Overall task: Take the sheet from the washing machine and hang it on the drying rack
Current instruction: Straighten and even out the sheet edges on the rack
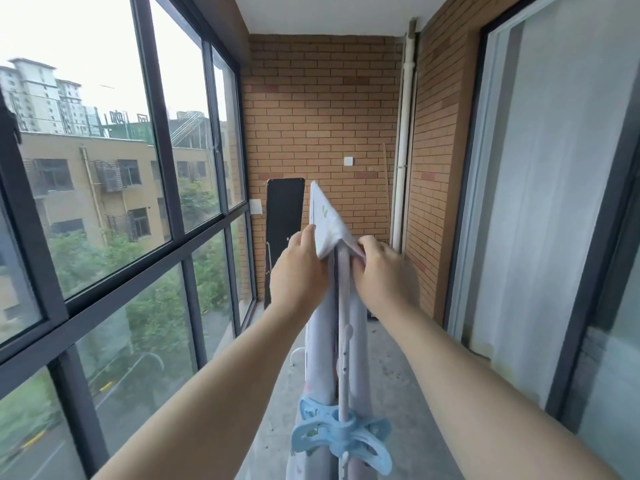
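— Where's the sheet from where you sit?

— I have it in the centre of the frame. The sheet is draped over the top bar of the drying rack, which runs from the bottom centre up toward the middle. Fabric hangs down on both sides of the bar, and one corner stands up in a peak just above the hands.

— And the hands?

— Both are grasping cloth. The left hand pinches the sheet's edge on the left of the bar, thumb against the fabric. The right hand has its fingers curled into the fabric on the right of the bar. They sit close together with the bar between them.

— Anything else on the rack?

— A pale blue clip on the bar at the bottom centre, with cloth hanging on either side of it.

— Surroundings?

— I see a brick wall at upper centre with a black panel leaning against it, a window filling the left, and a sliding door on the right.
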Motion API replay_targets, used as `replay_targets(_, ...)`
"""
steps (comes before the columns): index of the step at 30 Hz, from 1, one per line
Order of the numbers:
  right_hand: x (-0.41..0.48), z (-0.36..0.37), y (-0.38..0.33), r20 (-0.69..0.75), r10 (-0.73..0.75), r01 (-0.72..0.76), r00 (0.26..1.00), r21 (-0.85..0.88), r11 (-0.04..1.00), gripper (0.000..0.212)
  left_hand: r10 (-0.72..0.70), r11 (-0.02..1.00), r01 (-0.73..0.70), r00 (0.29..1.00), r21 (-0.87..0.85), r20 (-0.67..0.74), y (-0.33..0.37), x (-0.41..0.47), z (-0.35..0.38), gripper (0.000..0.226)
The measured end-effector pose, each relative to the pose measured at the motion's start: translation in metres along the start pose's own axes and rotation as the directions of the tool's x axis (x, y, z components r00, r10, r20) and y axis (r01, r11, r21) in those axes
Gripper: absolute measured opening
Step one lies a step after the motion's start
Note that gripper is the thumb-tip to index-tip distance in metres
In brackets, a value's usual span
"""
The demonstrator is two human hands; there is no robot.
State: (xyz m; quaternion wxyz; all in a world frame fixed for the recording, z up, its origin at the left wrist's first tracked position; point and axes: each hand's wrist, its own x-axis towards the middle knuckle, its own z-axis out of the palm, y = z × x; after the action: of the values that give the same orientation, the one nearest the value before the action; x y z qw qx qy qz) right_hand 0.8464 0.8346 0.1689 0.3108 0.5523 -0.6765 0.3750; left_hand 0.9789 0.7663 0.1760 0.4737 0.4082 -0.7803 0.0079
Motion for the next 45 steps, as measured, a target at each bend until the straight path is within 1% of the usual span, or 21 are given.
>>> replay_targets(4, 0.014, -0.007, 0.005, 0.089, 0.072, -0.072, 0.993, -0.004, 0.997, 0.015, 0.018, 0.998, -0.019, 1.000, 0.063, 0.025, 0.013, 0.014, -0.012, 0.050)
replay_targets(9, 0.013, -0.011, 0.007, 0.076, 0.084, -0.085, 0.994, 0.007, 0.996, 0.026, 0.104, 0.993, -0.104, 0.995, 0.055, 0.011, 0.034, 0.007, -0.007, 0.037)
replay_targets(13, 0.011, -0.003, 0.008, 0.138, 0.034, -0.038, 0.990, 0.023, 0.999, 0.023, 0.165, 0.986, -0.165, 0.986, -0.003, -0.037, 0.034, 0.005, 0.000, 0.034)
replay_targets(16, 0.014, -0.001, 0.008, 0.147, 0.053, -0.058, 0.988, 0.027, 0.998, 0.016, 0.219, 0.975, -0.218, 0.976, 0.036, -0.017, 0.031, 0.009, -0.003, 0.037)
replay_targets(18, 0.019, -0.002, 0.007, 0.148, 0.081, -0.085, 0.986, 0.026, 0.996, 0.014, 0.200, 0.977, -0.202, 0.979, 0.073, 0.031, 0.030, 0.012, -0.004, 0.032)
replay_targets(20, 0.026, -0.006, 0.005, 0.176, 0.086, -0.091, 0.981, 0.024, 0.996, 0.016, 0.166, 0.982, -0.170, 0.985, 0.087, 0.048, 0.027, 0.017, -0.005, 0.028)
replay_targets(23, 0.032, -0.012, 0.002, 0.171, 0.053, -0.054, 0.984, -0.001, 0.999, 0.013, 0.111, 0.994, -0.112, 0.993, 0.016, 0.044, 0.025, 0.021, -0.004, 0.025)
replay_targets(25, 0.031, -0.011, -0.003, 0.164, 0.060, -0.061, 0.985, 0.004, 0.998, 0.008, 0.086, 0.996, -0.085, 0.996, -0.012, 0.021, 0.031, 0.018, -0.001, 0.019)
replay_targets(27, 0.028, -0.008, -0.006, 0.166, 0.088, -0.099, 0.982, 0.059, 0.993, 0.005, 0.096, 0.995, -0.097, 0.995, -0.028, -0.034, 0.036, 0.013, 0.005, 0.018)
replay_targets(29, 0.030, -0.008, -0.008, 0.165, 0.112, -0.130, 0.980, 0.107, 0.986, 0.009, 0.102, 0.993, -0.106, 0.991, -0.044, -0.083, 0.038, 0.010, 0.007, 0.022)
replay_targets(32, 0.036, -0.012, -0.005, 0.204, 0.080, -0.092, 0.976, 0.051, 0.995, 0.009, 0.110, 0.994, -0.110, 0.991, 0.009, -0.079, 0.034, 0.011, 0.004, 0.025)
replay_targets(34, 0.039, -0.015, -0.005, 0.179, 0.061, -0.063, 0.982, 0.005, 0.998, 0.010, 0.140, 0.990, -0.138, 0.988, 0.039, -0.066, 0.032, 0.013, 0.005, 0.024)
replay_targets(36, 0.039, -0.014, -0.008, 0.146, 0.048, -0.047, 0.988, -0.008, 0.999, 0.011, 0.145, 0.988, -0.143, 0.988, 0.050, -0.048, 0.032, 0.013, 0.007, 0.028)
replay_targets(38, 0.036, -0.011, -0.011, 0.149, 0.022, -0.023, 0.989, 0.007, 1.000, 0.017, 0.150, 0.989, -0.149, 0.987, 0.010, -0.057, 0.031, 0.012, 0.009, 0.034)
replay_targets(40, 0.031, -0.009, -0.011, 0.154, 0.003, -0.007, 0.988, 0.026, 1.000, 0.023, 0.170, 0.985, -0.172, 0.982, -0.027, -0.080, 0.027, 0.010, 0.011, 0.033)
replay_targets(42, 0.029, -0.007, -0.010, 0.150, 0.007, -0.017, 0.989, 0.069, 0.997, 0.029, 0.178, 0.983, -0.181, 0.979, -0.028, -0.094, 0.023, 0.009, 0.012, 0.033)
replay_targets(43, 0.030, -0.006, -0.009, 0.152, 0.012, -0.028, 0.988, 0.104, 0.994, 0.031, 0.157, 0.985, -0.163, 0.982, -0.049, -0.104, 0.023, 0.009, 0.011, 0.034)
replay_targets(45, 0.029, -0.002, -0.010, 0.177, 0.066, -0.101, 0.982, 0.195, 0.976, 0.028, 0.047, 0.987, -0.063, 0.993, -0.149, -0.113, 0.023, 0.005, 0.010, 0.036)
